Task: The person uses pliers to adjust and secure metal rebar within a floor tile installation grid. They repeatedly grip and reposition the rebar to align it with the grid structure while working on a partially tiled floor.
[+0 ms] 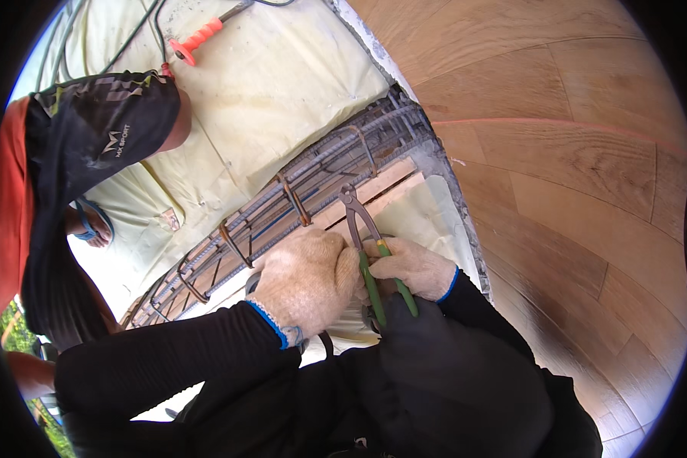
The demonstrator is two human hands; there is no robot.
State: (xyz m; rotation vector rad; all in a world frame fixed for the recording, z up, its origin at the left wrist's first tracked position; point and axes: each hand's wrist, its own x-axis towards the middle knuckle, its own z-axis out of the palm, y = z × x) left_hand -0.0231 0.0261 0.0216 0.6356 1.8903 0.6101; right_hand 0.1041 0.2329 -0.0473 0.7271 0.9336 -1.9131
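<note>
End-cutting pincers (371, 256) with green handles and a dark metal head lie in my right hand (418, 269), jaws pointing away from me toward the rebar. My right hand wears a cream knit glove with a blue cuff, its fingers bent around the handles. Close beside it my left hand (307, 276), gloved the same way, is closed with its back toward the camera; its fingertips are hidden, so whatever they grip does not show. Beyond both hands runs a cage of steel rebar (271, 200) with rusty stirrups (293, 200) in a narrow channel.
At the left a co-worker in black shorts (103, 114) and a blue flip-flop (98, 220) stands on pale sheeting (275, 84). An orange-gripped chisel (198, 40) and dark cables (133, 34) lie at the far left. Wood-look planks (565, 175) with a red string (542, 122) fill the right.
</note>
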